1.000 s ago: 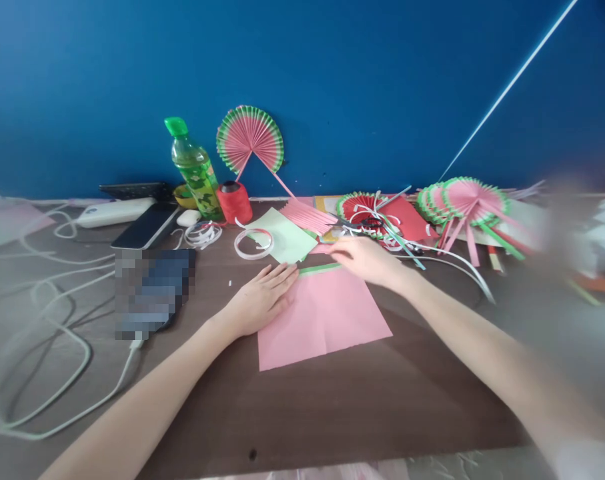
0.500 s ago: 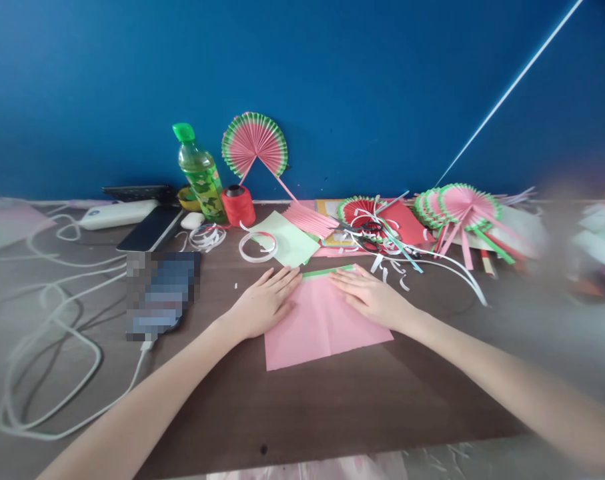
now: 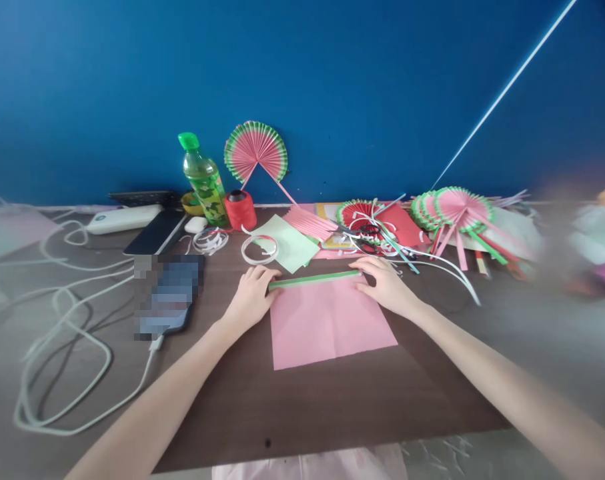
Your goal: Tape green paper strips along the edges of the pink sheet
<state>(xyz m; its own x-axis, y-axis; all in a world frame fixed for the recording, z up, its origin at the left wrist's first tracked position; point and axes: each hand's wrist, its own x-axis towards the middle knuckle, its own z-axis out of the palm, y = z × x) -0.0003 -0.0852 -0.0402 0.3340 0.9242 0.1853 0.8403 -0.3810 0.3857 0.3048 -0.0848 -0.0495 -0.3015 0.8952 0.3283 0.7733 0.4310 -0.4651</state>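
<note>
A pink sheet of paper [image 3: 332,323] lies flat on the brown table, with a faint crease down its middle. Along its far edge runs a narrow green folded band [image 3: 316,279]. My left hand [image 3: 252,297] pinches the far left corner at the end of that band, fingers curled over the edge. At the far right corner my right hand [image 3: 389,287] holds the other end between thumb and fingers. Just beyond the paper are a light green sheet [image 3: 287,243] and a roll of clear tape [image 3: 247,251].
Behind stand a green bottle [image 3: 205,183], a red thread spool [image 3: 241,210] and a pleated paper fan [image 3: 256,153]. Scissors [image 3: 367,230] lie among paper strips, near more fans [image 3: 457,207]. A phone [image 3: 175,297] and looped white cable [image 3: 67,430] occupy the left.
My hands have slid apart from lying flat over the fold to gripping its two ends. More of the green band now shows, and the view has shifted slightly.
</note>
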